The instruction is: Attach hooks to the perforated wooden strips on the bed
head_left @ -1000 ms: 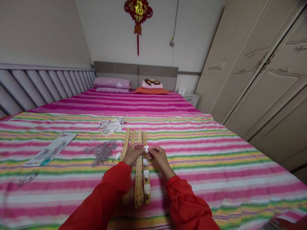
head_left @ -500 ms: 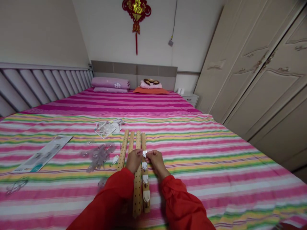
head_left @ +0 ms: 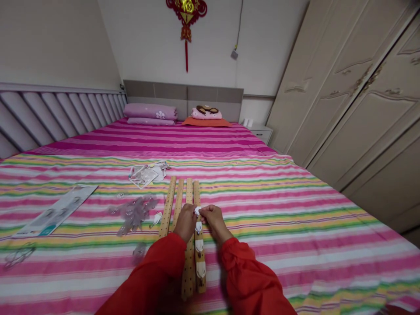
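A white adhesive hook [head_left: 197, 211] sits on the rightmost perforated wooden strip [head_left: 197, 192], pinched between both hands. My left hand [head_left: 186, 221] grips its left side, fingers closed, while lying over the neighbouring wooden strip [head_left: 188, 267]. From the right, my right hand [head_left: 214, 218] holds the hook's other edge with thumb and fingertips. Below it on the same strip are three more white hooks, the closest being a larger one [head_left: 201, 270]. Two further wooden strips [head_left: 169, 201] lie to the left, partly covered by my left hand and sleeve.
Left of the strips are a loose white hook [head_left: 158, 218], a pile of clear hooks [head_left: 136, 212] and packaged hooks [head_left: 146, 174]. Farther left lie a hook card [head_left: 59, 212] and thin wire-like loops [head_left: 20, 255]. Everything rests on a striped bedsheet [head_left: 278, 245].
The view has shifted slightly. Both hands stay at the same hook, with the left hand's fingers turned a little more over its edge.
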Tool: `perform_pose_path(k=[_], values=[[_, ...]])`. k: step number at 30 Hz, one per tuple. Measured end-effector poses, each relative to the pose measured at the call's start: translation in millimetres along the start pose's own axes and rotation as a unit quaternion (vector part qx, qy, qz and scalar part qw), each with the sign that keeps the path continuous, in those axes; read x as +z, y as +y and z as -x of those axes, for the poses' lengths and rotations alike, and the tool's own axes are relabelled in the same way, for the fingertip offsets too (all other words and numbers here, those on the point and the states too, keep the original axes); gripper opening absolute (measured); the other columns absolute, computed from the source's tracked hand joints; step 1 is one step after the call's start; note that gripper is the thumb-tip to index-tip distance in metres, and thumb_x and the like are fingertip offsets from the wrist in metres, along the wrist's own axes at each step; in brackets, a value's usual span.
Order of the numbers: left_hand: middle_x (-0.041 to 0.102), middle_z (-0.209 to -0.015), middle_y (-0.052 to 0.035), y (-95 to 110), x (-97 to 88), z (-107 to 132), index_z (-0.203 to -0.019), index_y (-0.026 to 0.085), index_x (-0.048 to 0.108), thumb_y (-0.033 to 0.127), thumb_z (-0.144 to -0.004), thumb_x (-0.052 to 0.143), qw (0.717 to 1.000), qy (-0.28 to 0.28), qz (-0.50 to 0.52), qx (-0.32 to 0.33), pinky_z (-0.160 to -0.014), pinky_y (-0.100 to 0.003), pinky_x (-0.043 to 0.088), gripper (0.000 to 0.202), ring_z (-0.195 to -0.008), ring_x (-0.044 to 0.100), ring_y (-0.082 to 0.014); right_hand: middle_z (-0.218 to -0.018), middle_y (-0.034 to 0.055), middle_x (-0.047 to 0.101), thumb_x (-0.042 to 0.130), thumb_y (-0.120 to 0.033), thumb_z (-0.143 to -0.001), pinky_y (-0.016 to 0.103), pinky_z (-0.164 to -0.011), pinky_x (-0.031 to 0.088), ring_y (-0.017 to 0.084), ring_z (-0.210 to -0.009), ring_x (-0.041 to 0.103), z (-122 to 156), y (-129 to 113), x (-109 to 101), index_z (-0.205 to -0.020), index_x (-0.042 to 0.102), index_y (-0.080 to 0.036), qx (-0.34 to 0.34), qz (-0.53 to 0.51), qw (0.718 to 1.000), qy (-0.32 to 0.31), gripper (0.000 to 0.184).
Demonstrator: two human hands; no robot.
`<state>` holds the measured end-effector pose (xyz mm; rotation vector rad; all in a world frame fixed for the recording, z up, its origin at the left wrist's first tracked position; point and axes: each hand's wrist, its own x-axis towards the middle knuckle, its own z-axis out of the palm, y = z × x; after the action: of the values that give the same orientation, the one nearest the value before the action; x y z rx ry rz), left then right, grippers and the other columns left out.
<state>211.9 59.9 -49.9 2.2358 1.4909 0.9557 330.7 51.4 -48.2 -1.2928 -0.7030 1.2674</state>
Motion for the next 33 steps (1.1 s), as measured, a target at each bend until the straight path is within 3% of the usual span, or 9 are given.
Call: perform_pose_path(k=[5,12,18,26,33], values=[[0.056,-0.089,-0.0064,0.8,2.6,2.6,-0.094,0.015,0.065,-0.002,-0.073,0.043,1.0,0.023,0.002,0.018,-0.083,-0.032,0.047,0.034,-0.088,0.056,-0.0171,-0.034,-0.0055,0.052,0.067,-0.016,-0.054,0.018,-0.034,0.036,0.009,-0.033,0.046,-2.1,-0.4,-1.0,-0.052,0.054,-0.017,0.005,-0.001,1.0,-0.006,0.013],[0.056,-0.091,-0.009,6.7,-5.7,4.0,-0.09,0.015,0.067,0.007,-0.076,0.049,0.997,0.012,-0.079,-0.014,-0.08,-0.035,0.044,0.025,-0.088,0.054,-0.0209,-0.032,-0.0053,0.051,0.067,-0.018,-0.055,0.018,-0.034,0.035,0.008,-0.032,0.045,-4.0,0.6,-1.1,-0.052,0.053,-0.018,0.011,-0.005,1.0,-0.008,0.015],[0.057,-0.098,-0.008,9.6,-8.6,4.9,-0.103,0.02,0.066,0.008,-0.079,0.047,0.993,-0.021,-0.115,-0.015,-0.083,-0.033,0.042,0.033,-0.093,0.052,-0.0202,-0.033,-0.0052,0.052,0.07,-0.019,-0.055,0.018,-0.033,0.034,0.009,-0.032,0.046,-6.1,2.8,-1.8,-0.053,0.052,-0.018,0.016,-0.004,1.0,-0.006,0.018],[0.054,-0.116,-0.0108,27.6,-21.1,7.9,-0.118,0.021,0.06,0.013,-0.086,0.04,0.969,-0.125,-0.211,-0.025,-0.081,-0.036,0.039,0.038,-0.106,0.048,-0.0255,-0.03,-0.0064,0.048,0.068,-0.019,-0.055,0.019,-0.031,0.031,0.009,-0.028,0.043,-7.9,7.6,-0.6,-0.051,0.049,-0.02,0.016,0.008,1.0,0.001,0.019],[0.053,-0.121,-0.0116,28.6,-18.2,10.3,-0.121,0.021,0.056,0.011,-0.086,0.04,0.959,-0.14,-0.246,-0.009,-0.083,-0.039,0.036,0.041,-0.11,0.045,-0.0265,-0.027,-0.0075,0.046,0.065,-0.019,-0.055,0.019,-0.029,0.028,0.009,-0.026,0.041,-12.4,15.3,0.1,-0.051,0.048,-0.021,0.014,0.019,1.0,0.009,0.018]])
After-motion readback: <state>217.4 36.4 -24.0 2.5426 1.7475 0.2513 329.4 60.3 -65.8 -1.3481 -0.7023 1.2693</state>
